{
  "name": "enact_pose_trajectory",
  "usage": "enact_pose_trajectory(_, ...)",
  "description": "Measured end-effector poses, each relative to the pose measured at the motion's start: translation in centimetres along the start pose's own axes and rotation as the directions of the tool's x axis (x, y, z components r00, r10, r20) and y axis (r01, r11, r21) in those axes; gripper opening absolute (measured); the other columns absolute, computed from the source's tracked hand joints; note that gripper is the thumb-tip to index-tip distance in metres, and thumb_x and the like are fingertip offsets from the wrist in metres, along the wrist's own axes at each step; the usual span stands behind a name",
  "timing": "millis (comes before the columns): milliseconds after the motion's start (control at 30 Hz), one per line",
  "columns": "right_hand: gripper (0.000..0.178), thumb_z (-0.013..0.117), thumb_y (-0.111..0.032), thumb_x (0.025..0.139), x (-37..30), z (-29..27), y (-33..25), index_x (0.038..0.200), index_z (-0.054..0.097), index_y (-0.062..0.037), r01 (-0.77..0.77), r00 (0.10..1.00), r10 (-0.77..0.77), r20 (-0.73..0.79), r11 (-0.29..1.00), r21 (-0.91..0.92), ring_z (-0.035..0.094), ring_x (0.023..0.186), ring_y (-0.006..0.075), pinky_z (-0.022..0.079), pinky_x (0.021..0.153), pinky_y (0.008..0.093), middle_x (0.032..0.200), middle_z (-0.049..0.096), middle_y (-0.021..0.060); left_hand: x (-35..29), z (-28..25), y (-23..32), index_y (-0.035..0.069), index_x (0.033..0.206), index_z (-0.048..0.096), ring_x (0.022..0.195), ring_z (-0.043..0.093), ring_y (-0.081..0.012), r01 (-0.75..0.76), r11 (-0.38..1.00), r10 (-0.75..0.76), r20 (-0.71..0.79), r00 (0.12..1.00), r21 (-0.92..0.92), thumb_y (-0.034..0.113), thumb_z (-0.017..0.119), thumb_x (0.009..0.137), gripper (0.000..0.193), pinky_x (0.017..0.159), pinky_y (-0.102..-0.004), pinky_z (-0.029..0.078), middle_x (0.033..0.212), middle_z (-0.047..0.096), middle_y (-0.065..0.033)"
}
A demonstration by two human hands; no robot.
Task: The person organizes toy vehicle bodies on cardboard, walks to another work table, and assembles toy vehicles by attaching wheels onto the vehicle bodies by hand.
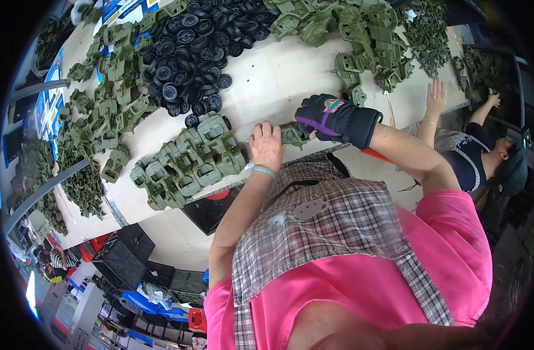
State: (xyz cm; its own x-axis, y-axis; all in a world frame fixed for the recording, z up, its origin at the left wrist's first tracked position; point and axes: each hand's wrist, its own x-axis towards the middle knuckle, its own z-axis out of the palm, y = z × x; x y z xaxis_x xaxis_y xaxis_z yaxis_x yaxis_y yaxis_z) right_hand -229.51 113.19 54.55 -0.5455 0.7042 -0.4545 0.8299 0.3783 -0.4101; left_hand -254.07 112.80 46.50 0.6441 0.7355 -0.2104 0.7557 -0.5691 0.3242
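Observation:
Between my hands, at the table's near edge, lies a small olive-green plastic toy vehicle body (292,135). My right hand (332,118), in a black and purple glove, closes on its right end. My bare left hand (267,144) rests palm down at its left end, fingers stretched forward on the table. Whether its thumb touches the part I cannot tell. To the left stands a slanted row of olive-green toy vehicle bodies (188,157) set side by side, a black wheel showing on the nearest one.
A heap of black toy wheels (188,52) covers the far middle of the pale table (267,70). Green vehicle bodies (369,35) pile up at far right, more parts (83,181) at left. Black crates (124,256) stand below the edge. A co-worker's hand (435,99) is at right.

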Motion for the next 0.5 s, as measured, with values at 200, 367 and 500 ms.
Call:
enact_pose_trajectory(200,0.042,0.069,-0.021,0.083,3.3,3.3,-0.4,0.119,0.064,-0.0006,-0.083,0.856,0.249,-0.452,0.931,0.355,0.064,0.105,0.0433,0.053,0.094,0.0486,0.111,0.067,0.0227,0.0,0.7,-0.4,0.009,0.118,0.064,0.125,0.051,-0.0348,-0.026,1.000,0.025,-0.065,0.998,-0.011,0.020,0.085,0.070,0.054,0.094,-0.0507,0.050,0.128,0.052,-0.0104)
enact_pose_trajectory(367,0.030,0.068,-0.022,0.082,4.6,4.9,-0.5,0.108,0.066,-0.0055,-0.090,0.897,0.191,-0.398,0.962,0.260,0.065,0.099,0.0402,0.051,0.090,0.0501,0.103,0.068,0.0182,-0.2,0.5,-0.2,0.010,0.110,0.064,0.122,0.053,-0.0347,-0.060,0.998,0.057,-0.138,0.989,-0.025,0.016,0.076,0.073,0.039,0.092,-0.0508,0.051,0.121,0.055,-0.0095)
enact_pose_trajectory(500,0.031,0.071,-0.019,0.079,5.5,3.8,0.0,0.107,0.066,-0.0061,0.076,0.944,-0.070,-0.323,0.997,0.006,0.065,0.097,0.0402,0.052,0.086,0.0485,0.100,0.068,0.0183,-0.1,1.4,-0.4,0.012,0.108,0.064,0.123,0.053,-0.0317,-0.049,0.999,0.046,-0.137,0.990,-0.015,0.018,0.066,0.088,0.021,0.092,-0.0509,0.049,0.118,0.057,-0.0087)
